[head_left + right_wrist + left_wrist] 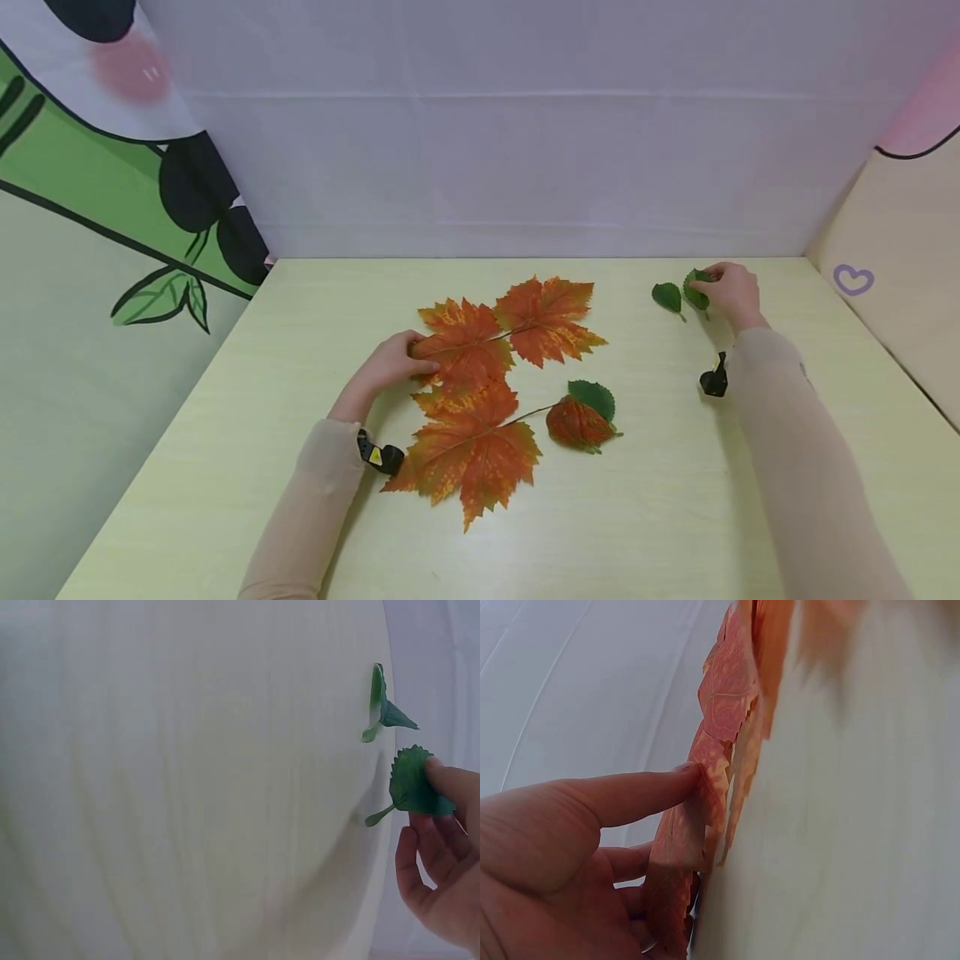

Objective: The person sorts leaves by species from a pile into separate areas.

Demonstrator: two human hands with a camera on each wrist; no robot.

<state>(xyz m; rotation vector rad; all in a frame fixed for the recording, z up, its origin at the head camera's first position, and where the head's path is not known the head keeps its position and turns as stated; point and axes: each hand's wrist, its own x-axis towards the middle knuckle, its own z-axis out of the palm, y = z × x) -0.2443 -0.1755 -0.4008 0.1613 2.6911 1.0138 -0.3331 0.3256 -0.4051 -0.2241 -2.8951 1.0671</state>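
My left hand [392, 365] pinches the left edge of an orange maple leaf [468, 346], thumb on top and fingers beneath, as the left wrist view shows. Up at the far right, my right hand [731, 293] holds a small green leaf [412, 784] between thumb and fingers, its short stem pointing away from the hand. Just left of it a second green leaf [667, 296] lies on the table. Another orange maple leaf [550, 321] adjoins the gripped one at its stem. Nearer the front lies a large maple leaf [472, 450], partly overlapped by the gripped leaf.
Right of the large leaf's stem sit a small reddish-orange leaf [577, 423] and a dark green leaf [594, 397] partly under it. The pale table [637, 533] ends at a grey-white cloth backdrop [525, 167]. Printed panels flank both sides.
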